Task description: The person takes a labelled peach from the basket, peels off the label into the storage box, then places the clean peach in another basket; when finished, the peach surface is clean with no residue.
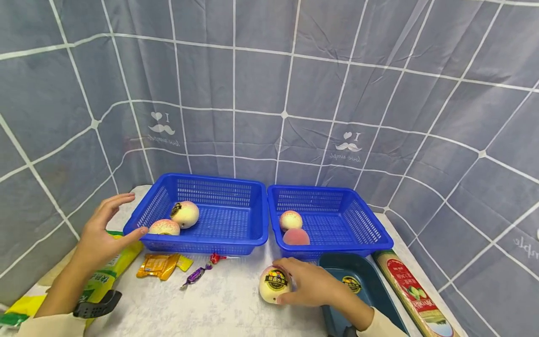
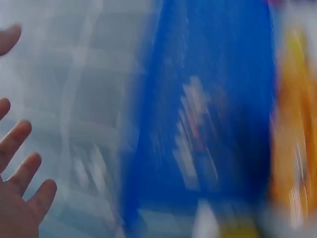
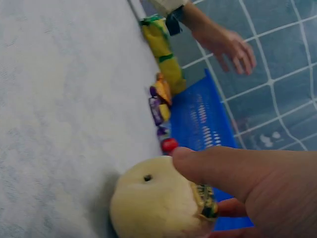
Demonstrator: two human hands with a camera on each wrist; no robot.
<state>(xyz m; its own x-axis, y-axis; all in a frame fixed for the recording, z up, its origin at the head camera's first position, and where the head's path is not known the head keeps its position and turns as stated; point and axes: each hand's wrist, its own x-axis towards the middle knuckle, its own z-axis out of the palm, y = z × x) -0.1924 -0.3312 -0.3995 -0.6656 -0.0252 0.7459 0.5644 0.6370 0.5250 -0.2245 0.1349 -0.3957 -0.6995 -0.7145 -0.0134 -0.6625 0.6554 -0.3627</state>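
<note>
One peach (image 1: 273, 284), just left of the tray (image 1: 374, 286), pinched by R hand (image 1: 310, 283) thumb & fingers; L hand (image 1: 101, 236) well left of tray, fingers spread. Prob. grasp step; next move needs steady hold.

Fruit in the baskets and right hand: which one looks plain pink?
The pink fruit at the front of the right basket; the pale fruit behind it, both fruits in the left basket and the held fruit in the right hand look mostly cream.

The left hand (image 2: 21, 181) spreads before pale-lined grey fabric (image 2: 101, 59); right of its fingers blur a blue plastic basket (image 2: 225, 54), then an orange wrapper (image 2: 290, 134).
</note>
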